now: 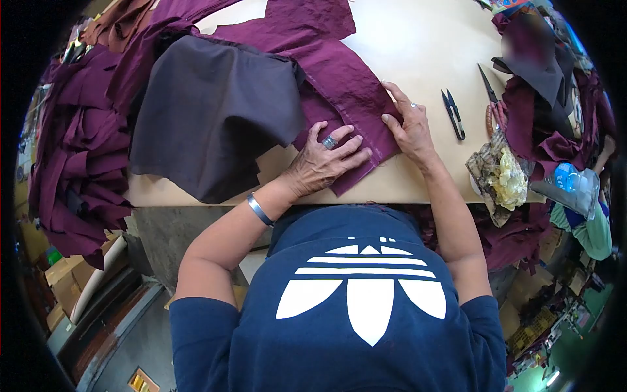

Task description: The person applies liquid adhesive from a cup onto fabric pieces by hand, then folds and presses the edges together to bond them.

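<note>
A maroon piece of cloth (346, 85) lies on the table in front of me, with a folded or seamed strip along its lower part. My left hand (326, 160) rests on the lower end of this cloth, fingers apart and slightly bent, with a ring and a metal bracelet showing. At the cloth's right edge, my right hand (411, 130) lies with thumb and forefinger apart, touching the border. To the left of my left hand, a dark grey cloth piece (215, 117) spreads over the table and partly covers the maroon fabric.
Black thread snips (452, 114) and scissors (491, 91) lie right of my right hand. A crumpled yellowish-brown bundle (503, 173) sits near the front edge. Maroon cloth strips (85, 144) heap at the left. Another person's green sleeve (591, 232) shows at far right.
</note>
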Available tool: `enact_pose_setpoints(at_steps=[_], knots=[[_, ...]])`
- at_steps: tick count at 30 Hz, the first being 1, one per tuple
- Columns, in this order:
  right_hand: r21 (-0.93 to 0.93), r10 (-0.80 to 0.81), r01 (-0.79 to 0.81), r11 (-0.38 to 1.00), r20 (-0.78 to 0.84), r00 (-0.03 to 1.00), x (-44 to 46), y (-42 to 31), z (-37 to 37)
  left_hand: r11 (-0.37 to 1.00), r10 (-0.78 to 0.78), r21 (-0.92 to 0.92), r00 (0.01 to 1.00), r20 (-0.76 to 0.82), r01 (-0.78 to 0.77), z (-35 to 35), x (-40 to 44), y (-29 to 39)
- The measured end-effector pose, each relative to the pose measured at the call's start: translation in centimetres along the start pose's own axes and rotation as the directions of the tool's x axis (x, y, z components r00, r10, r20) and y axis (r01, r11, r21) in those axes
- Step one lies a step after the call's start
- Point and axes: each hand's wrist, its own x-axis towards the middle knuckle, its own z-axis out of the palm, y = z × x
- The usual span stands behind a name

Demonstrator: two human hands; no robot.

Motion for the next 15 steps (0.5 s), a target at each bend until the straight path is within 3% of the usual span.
enact_pose_setpoints(at_steps=[5, 8, 11, 15], knots=[[0.02, -0.047, 0.048, 0.999, -0.033, 0.998, -0.2, 0.4, 0.3, 0.999, -0.019, -0.032, 0.999, -0.037, 0.018, -0.2, 0.2, -0.4], [0.02, -0.05, 0.05, 0.999, -0.028, 0.998, -0.1, -0.1, 0.0, 0.987, -0.16, -0.022, 0.985, -0.06, 0.159, 0.0, 0.8, -1.6], [-0.008, 0.026, -0.026, 1.0, 0.034, 0.999, -0.1, -0.1, -0.2, 0.988, -0.152, -0.015, 0.985, -0.076, 0.151, -0.2, 0.6, -2.0], [0.041, -0.009, 0.008, 0.999, 0.008, 1.0, 0.0, -0.3, -0.3, 0.991, -0.13, 0.012, 0.991, -0.025, 0.13, -0.6, 0.5, -1.7]])
